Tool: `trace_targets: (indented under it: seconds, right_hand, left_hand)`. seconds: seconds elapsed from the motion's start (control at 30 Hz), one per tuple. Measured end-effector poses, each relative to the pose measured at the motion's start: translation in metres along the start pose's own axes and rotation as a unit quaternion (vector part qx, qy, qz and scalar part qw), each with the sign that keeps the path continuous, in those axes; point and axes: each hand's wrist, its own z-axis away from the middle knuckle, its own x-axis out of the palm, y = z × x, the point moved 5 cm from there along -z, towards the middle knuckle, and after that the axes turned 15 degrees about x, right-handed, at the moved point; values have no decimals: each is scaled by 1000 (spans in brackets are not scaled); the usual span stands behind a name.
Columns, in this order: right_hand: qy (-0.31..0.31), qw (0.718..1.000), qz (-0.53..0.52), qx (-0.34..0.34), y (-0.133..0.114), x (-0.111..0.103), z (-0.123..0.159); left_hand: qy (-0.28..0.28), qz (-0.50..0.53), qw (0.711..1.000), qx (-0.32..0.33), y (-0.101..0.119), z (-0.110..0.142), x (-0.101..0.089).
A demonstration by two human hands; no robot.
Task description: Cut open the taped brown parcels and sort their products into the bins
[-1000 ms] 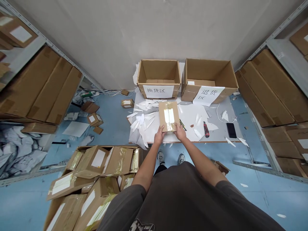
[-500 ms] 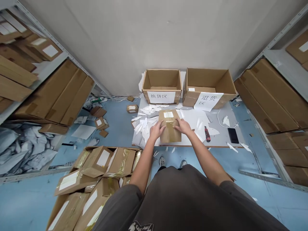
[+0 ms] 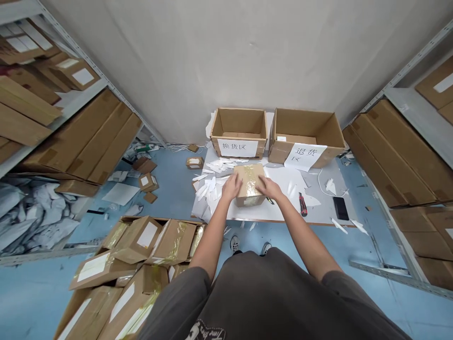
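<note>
A taped cardboard box (image 3: 249, 177) is between my two hands on the paper-strewn table (image 3: 244, 215). Shiny clear tape runs down its top. My left hand (image 3: 231, 186) grips the box's left side, and my right hand (image 3: 270, 188) holds its right side, fingers over the edges. A small dark and yellow object (image 3: 270, 200) shows partly just below my right hand; its kind is unclear. Farther right lies a red and black utility knife (image 3: 303, 204).
Two open cartons with paper signs, the left carton (image 3: 262, 152) and the right carton (image 3: 276, 153), stand at the table's back. A phone (image 3: 340, 208) lies on the right. Torn paper strips (image 3: 208, 188) litter the left. A large carton of parcels (image 3: 170, 236) stands lower left; loaded shelves flank both sides.
The box has been turned over in my hands: the white label on its top is gone from view, and a taped face is now uppermost. The view has shifted slightly.
</note>
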Motion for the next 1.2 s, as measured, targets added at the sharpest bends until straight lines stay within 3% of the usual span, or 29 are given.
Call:
trace_targets:
  seconds: [0.07, 0.17, 0.47, 0.57, 0.7, 0.83, 0.93, 1.07, 1.2]
  right_hand:
    - [-19, 1000, 0, -5, 10, 6, 15]
    - [-34, 999, -10, 8, 18, 13, 28]
    - [-27, 1000, 8, 4, 16, 21, 27]
    - [-11, 1000, -12, -16, 16, 17, 27]
    - [22, 997, -32, -72, 5, -8, 20]
    - [32, 996, -11, -88, -15, -39, -3]
    - [14, 997, -6, -81, -30, -48, -28]
    - [-18, 1000, 8, -18, -37, -29, -56]
    - [14, 1000, -1, 8, -26, -1, -66]
  left_hand:
    - [-38, 16, 999, 28, -2, 21, 10]
    - [-53, 54, 997, 29, -5, 42, 22]
    - [-57, 62, 996, 43, 1, 42, 23]
    - [-49, 41, 997, 33, 8, 42, 14]
    - [-26, 15, 999, 37, 19, 33, -16]
    - [-18, -30, 999, 0, 19, 8, -48]
    - [-23, -44, 998, -38, 9, -16, -54]
    - [-5, -35, 996, -77, -8, -37, -35]
    - [2, 35, 997, -67, -24, -34, 5]
